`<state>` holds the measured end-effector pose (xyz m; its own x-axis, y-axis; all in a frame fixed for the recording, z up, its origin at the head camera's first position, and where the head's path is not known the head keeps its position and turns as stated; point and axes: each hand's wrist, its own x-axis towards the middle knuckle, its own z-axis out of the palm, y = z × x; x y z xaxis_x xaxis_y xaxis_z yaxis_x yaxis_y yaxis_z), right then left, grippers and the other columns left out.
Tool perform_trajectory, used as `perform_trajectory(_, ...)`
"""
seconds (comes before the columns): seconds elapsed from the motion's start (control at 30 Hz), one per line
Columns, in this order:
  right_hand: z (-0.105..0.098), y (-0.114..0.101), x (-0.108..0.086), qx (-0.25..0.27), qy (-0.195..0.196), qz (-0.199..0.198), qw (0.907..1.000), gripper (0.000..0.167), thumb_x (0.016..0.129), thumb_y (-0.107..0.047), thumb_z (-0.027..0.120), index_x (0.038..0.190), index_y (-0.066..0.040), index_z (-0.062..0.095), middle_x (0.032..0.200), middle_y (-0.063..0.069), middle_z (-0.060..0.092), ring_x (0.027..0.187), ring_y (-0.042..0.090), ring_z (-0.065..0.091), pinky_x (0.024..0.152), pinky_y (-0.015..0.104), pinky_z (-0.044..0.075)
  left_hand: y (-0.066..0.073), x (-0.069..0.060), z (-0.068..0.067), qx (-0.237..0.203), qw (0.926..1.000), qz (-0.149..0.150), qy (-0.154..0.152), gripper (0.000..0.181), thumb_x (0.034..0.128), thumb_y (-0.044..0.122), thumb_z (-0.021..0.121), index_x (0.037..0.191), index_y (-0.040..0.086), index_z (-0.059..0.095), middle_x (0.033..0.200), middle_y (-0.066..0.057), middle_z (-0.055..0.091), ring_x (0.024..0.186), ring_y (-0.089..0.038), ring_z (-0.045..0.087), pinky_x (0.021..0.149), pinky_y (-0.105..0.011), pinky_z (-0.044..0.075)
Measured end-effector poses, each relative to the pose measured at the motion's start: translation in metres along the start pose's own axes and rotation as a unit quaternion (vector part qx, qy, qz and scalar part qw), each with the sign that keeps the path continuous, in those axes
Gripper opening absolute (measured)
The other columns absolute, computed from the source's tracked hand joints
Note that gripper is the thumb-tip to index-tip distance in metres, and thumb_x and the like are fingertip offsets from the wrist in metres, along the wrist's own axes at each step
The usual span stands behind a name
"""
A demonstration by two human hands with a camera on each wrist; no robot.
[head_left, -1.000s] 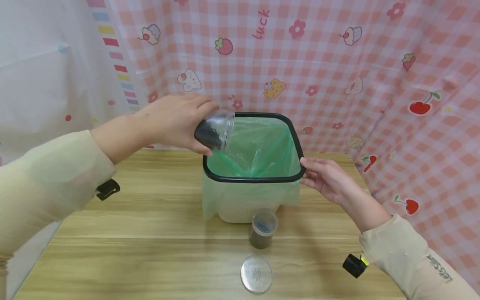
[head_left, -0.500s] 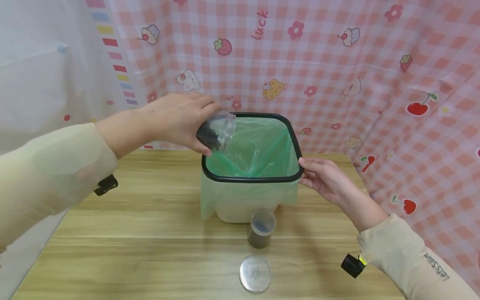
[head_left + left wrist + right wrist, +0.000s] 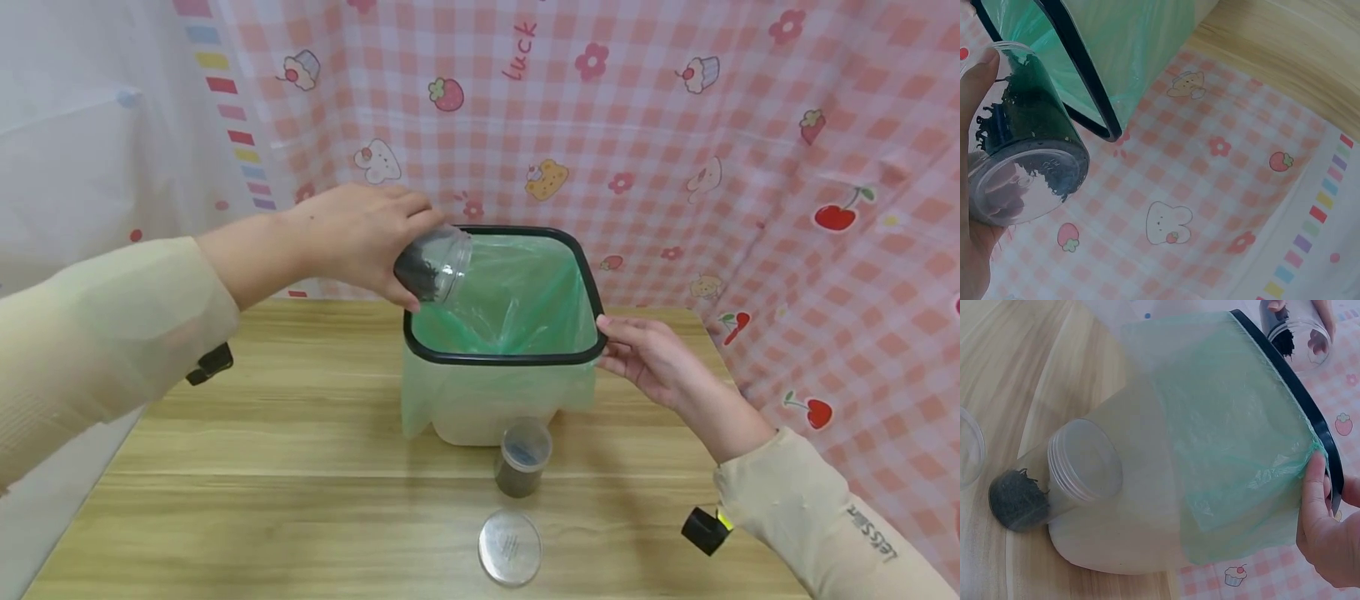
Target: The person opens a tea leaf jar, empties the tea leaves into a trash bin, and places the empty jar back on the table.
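Observation:
My left hand (image 3: 352, 237) grips a clear plastic jar (image 3: 431, 271) from behind and above. The jar lies tilted over the left rim of a trash bin (image 3: 465, 421), its mouth facing right. Dark, shredded bits (image 3: 1038, 122), like dry tea leaves, cling along its lower side in the left wrist view. Inside the bin hangs a green liner bag (image 3: 517, 283), folded outward under the black rim (image 3: 502, 360). At the right corner my right hand (image 3: 648, 354) pinches the rim and bag between thumb and fingers. The bin's floor is hidden.
A second clear jar (image 3: 522, 477) with dark shreds at its bottom stands uncovered before the bin. Closer to me a round clear lid (image 3: 510, 548) lies flat on the wooden table (image 3: 300, 500). Pink checked cloth (image 3: 495, 108) hangs behind and along the right.
The left forearm has risen slightly, and the tilted jar has edged a little to the right over the rim. My right hand keeps its hold at the corner.

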<state>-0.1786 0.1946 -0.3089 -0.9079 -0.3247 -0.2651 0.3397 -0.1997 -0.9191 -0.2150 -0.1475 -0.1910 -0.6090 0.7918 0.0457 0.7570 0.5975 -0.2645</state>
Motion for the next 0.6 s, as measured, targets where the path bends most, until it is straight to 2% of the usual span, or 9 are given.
perform_trajectory(0.2,0.0017,-0.0003,0.0011,0.008,-0.001,-0.004,1.0,0.015,0.096,-0.012,0.051,0.091,-0.002,0.062,0.079,0.005,0.062,0.072,0.012,0.059,0.074,0.023,0.053,-0.0015,-0.0019,-0.0007,0.009,0.9999,-0.001,-0.01,0.095,0.066,0.062,0.072,0.135,0.003,0.044,0.118,-0.013,0.055,0.104,-0.029,0.053,0.084,-0.046,0.048)
perform_trajectory(0.6,0.002,0.0022,-0.0002,0.009,0.012,-0.005,0.9999,0.014,0.096,-0.012,0.052,0.092,-0.002,0.061,0.079,0.004,0.062,0.072,0.011,0.059,0.073,0.023,0.053,0.0016,0.0018,-0.0065,0.035,0.999,0.016,-0.021,0.092,0.0662,0.061,0.073,0.133,0.002,0.047,0.114,-0.013,0.057,0.098,-0.028,0.055,0.083,-0.044,0.049)
